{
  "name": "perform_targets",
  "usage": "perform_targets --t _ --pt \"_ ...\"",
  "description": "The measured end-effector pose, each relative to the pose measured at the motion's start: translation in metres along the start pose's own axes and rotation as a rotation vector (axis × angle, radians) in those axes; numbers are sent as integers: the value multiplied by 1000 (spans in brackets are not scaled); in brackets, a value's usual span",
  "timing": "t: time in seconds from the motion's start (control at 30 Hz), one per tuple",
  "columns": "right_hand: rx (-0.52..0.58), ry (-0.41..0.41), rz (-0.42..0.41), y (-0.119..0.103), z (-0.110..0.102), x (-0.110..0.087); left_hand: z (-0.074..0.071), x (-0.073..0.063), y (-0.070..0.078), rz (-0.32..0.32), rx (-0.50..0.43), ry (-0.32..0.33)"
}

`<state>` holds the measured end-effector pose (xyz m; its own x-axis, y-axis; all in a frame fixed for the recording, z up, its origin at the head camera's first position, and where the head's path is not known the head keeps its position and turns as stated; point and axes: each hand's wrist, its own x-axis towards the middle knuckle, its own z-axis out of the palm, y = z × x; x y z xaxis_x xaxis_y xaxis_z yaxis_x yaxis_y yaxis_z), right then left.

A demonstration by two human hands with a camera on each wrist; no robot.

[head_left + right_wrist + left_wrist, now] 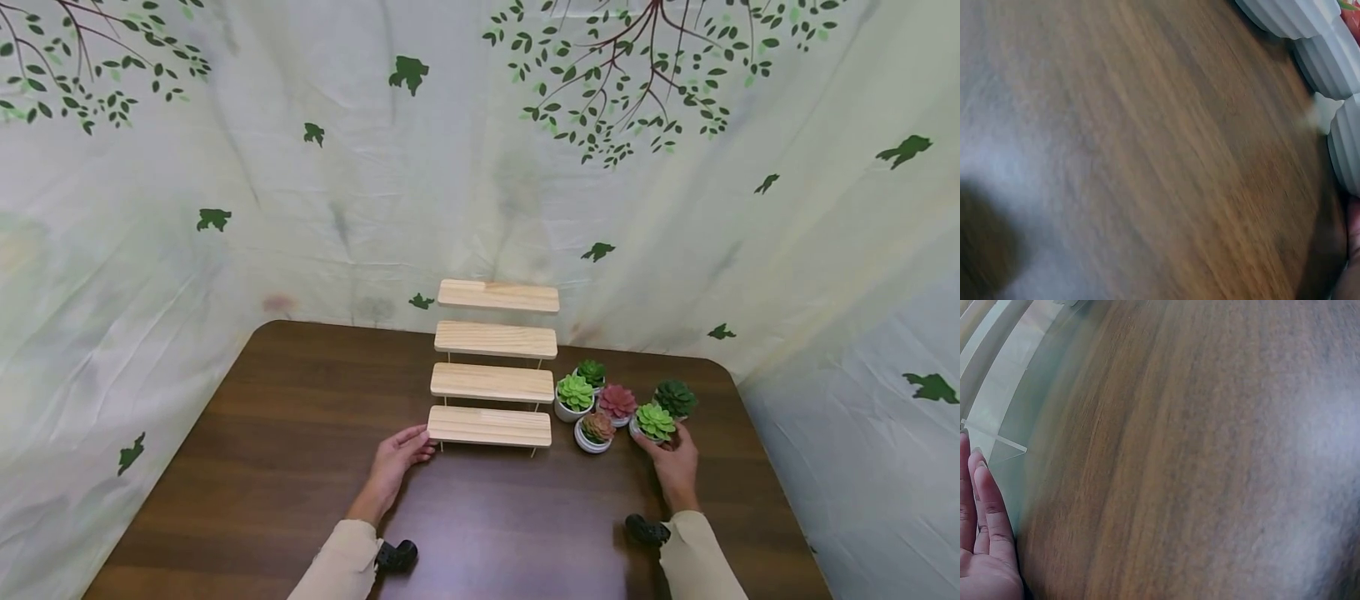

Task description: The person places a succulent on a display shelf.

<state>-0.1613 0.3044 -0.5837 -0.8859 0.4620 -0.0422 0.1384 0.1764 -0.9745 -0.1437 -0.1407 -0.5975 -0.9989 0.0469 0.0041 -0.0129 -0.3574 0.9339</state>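
Observation:
A four-tier wooden display stand (489,427) with clear supports rises in steps at the table's back middle. My left hand (393,467) is at the left end of its lowest board, fingertips right at the corner. In the left wrist view the fingers (999,519) stretch out fairly straight beside the clear support (1010,444). Off to the right, my right hand (675,467) grips a light green potted succulent (655,422) by its white pot, thumb and fingers on either side. The right wrist view shows that ribbed pot (1349,147) with just a bit of hand (1352,250) below it.
Beside the stand cluster more potted succulents: a light green one (575,392), a reddish one (617,402), a brownish one (597,428) and dark green ones (676,398). All sit on the brown table (300,433). A leaf-printed curtain (360,208) hangs close behind.

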Motion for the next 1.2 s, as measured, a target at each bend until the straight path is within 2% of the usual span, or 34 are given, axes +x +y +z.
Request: perform_targets --t 0.07,0.23,0.37,0.5,0.6,0.63,0.73,0.83,0.87,0.97,1.2 --pt "-20 -2 3 1 0 -1 0 0 -1 -2 -5 -3" --pt "-45 -12 15 2 -3 -2 10 -1 7 -145 80 119" --pt "-45 -13 11 3 -5 -2 14 1 11 -210 102 165" --pt "-40 -6 2 4 -4 -3 13 3 13 -204 123 149" --pt "-35 -5 -7 5 -4 -3 11 2 13 -144 107 94" --pt "-35 -5 -9 5 -4 -3 9 2 13 -105 85 57" --pt "-33 -5 -10 5 -3 -4 8 1 12 -63 65 21" --pt "-26 -1 -7 6 -3 -4 10 3 13 -104 92 62" --pt "-21 0 -5 6 -2 -4 11 3 14 -143 116 100" --pt "-11 6 1 6 -2 -4 15 6 16 -205 136 159" --pt "-20 15 -9 0 -4 -7 18 6 20 -224 136 184"
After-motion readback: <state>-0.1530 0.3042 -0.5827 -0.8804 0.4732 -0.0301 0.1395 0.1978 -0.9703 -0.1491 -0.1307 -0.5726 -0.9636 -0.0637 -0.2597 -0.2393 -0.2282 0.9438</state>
